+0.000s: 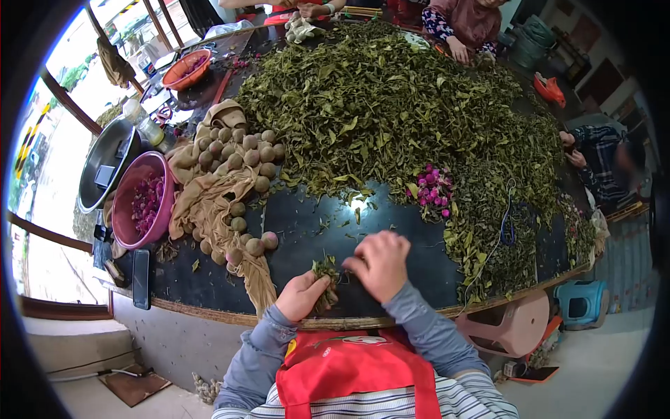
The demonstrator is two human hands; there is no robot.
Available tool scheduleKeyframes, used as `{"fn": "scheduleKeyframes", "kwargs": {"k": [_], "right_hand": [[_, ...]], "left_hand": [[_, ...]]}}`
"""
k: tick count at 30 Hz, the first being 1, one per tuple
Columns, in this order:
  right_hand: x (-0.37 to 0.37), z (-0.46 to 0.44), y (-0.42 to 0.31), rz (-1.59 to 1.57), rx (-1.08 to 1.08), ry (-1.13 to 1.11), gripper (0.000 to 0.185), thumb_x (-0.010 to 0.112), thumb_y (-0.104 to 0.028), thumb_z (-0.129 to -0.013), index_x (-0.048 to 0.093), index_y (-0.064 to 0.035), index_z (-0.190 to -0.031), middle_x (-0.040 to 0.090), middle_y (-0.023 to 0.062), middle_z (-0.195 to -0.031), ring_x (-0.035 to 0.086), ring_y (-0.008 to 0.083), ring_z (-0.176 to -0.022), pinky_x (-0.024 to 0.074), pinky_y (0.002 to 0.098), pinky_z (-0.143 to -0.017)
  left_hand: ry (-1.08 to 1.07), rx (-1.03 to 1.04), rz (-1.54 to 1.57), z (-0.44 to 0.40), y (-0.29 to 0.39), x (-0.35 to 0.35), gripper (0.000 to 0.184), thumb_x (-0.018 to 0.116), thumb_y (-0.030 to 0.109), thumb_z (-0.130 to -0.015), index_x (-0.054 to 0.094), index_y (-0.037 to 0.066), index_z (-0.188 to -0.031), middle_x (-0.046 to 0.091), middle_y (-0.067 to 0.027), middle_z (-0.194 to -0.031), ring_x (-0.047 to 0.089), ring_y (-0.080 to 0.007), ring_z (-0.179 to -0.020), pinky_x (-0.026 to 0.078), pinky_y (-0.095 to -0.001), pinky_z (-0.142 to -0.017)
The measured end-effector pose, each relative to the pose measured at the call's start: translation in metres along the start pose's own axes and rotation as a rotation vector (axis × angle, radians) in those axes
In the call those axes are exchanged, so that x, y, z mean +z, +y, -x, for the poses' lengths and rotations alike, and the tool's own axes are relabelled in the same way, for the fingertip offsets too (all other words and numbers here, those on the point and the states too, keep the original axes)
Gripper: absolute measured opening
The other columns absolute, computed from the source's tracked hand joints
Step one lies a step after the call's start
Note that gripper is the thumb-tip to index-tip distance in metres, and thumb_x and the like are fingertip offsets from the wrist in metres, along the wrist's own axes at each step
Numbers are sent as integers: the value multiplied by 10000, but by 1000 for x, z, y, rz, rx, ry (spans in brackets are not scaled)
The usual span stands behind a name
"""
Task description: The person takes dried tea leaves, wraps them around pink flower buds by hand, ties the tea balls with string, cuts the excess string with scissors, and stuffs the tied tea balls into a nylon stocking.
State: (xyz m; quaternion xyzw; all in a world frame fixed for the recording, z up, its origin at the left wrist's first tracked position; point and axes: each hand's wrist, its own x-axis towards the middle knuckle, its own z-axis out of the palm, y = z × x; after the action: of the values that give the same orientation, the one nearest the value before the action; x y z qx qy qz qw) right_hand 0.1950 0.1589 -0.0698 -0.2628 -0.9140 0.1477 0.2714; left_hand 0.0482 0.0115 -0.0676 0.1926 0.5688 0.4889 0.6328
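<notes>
Leaf bundle (325, 268), probably light, brittle; best pinched mid-length; left hand (304, 294) closed round it; right hand (380, 264) half-curled, hold unclear.

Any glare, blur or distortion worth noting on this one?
Head view: a hot glare spot on the dark tabletop beyond the hands; head view: the outdoor area at left is washed out; head view: fisheye distortion, with black corners and the table's front edge appearing bowed; head view: the right hand looks slightly motion-blurred.
</notes>
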Motion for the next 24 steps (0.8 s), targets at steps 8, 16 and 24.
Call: {"fn": "scheduleKeyframes", "kwargs": {"k": [8, 16, 24], "right_hand": [[3, 7, 1, -12, -136, -3, 152, 711, -219, -750, 594, -140, -806, 585, 2, -948, 506, 219, -945, 310, 403, -895], [-31, 46, 44, -56, 67, -101, 153, 722, -214, -739, 629, -144, -838, 598, -11, -994, 514, 210, -958, 314, 393, -913], [-18, 23, 23, -11, -73, -100, 138, 707, -189, -765, 640, -120, -865, 604, 7, -983, 520, 225, -947, 331, 391, -903]], "left_hand": [[122, 90, -145, -7, 19, 16, 191, 505, 158, -982, 601, 3, -1039, 646, -55, -784, 548, -111, -618, 456, -210, -583], [59, 181, -488, -2, 1, 10, 203, 510, 146, -968, 611, 1, -1067, 616, -12, -793, 518, -109, -663, 449, -230, -623], [136, 507, -280, 9, 12, 4, 221, 487, 96, -983, 594, -7, -1146, 617, -4, -984, 520, -79, -817, 431, -180, -748]]}}
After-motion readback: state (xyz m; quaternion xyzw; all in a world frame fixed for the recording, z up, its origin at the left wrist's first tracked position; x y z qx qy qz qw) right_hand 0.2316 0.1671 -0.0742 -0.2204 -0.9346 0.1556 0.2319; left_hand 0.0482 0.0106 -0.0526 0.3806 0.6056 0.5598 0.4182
